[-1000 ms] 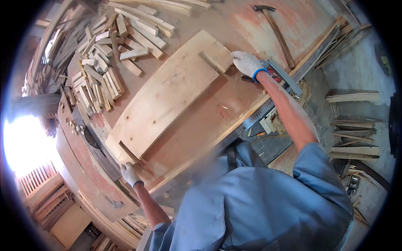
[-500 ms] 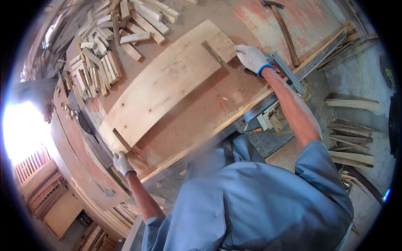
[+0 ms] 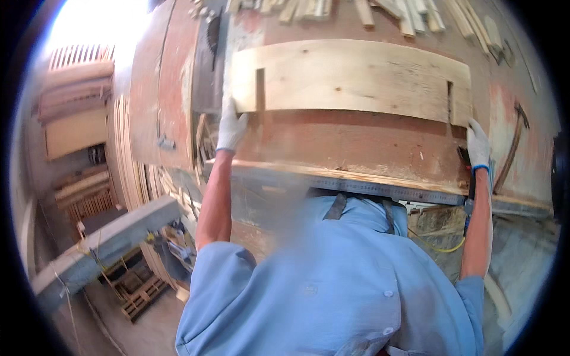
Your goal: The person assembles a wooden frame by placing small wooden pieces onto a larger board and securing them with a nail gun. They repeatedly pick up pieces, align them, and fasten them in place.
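Note:
A long pale wooden board (image 3: 350,80) with a narrow slot near each end lies flat on a reddish-brown workbench (image 3: 356,142). My left hand (image 3: 230,126), in a white glove, grips the board's near left corner. My right hand (image 3: 477,144), in a white glove with a blue cuff, holds the board's near right corner. Both arms reach out from a blue shirt.
A metal ruler (image 3: 380,188) runs along the bench's near edge. A hammer (image 3: 512,145) lies at the right. Several short wood strips (image 3: 380,10) lie at the bench's far side. A saw blade (image 3: 212,35) stands up at the left. Stacked slats (image 3: 127,154) stand left of the bench.
The view has swung round, so the board now lies level across the picture instead of slanting. Both hands stay on the board's ends.

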Available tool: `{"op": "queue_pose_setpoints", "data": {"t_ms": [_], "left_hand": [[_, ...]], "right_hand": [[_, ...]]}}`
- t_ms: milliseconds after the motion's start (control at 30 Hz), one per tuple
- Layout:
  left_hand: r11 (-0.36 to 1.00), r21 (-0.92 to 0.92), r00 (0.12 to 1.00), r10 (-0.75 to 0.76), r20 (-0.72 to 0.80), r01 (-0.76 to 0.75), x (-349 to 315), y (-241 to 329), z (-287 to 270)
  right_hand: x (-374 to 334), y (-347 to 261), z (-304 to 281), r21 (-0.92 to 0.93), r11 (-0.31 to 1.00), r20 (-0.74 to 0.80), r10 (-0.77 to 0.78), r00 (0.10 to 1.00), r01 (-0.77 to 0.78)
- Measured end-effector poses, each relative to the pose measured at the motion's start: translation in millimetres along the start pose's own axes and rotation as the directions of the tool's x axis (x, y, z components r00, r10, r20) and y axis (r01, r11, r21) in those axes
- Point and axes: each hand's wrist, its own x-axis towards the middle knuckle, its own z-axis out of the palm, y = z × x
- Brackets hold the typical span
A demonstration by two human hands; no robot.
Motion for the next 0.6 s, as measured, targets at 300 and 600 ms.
{"op": "queue_pose_setpoints", "data": {"t_ms": [300,600], "left_hand": [[0.984,-0.045,0.983,-0.177,-0.054,0.175,-9.3,-14.3,12.5],[0.999,0.049,0.981,-0.002,-0.193,0.012,-11.7,-11.1,21.6]], "right_hand": [[24.4,24.6,7.2,0.029,0.999,0.043,-0.018,0.999,0.017],[20.1,8.0,-1.7,0.000,1.000,0.075,0.025,0.997,-0.025]]}}
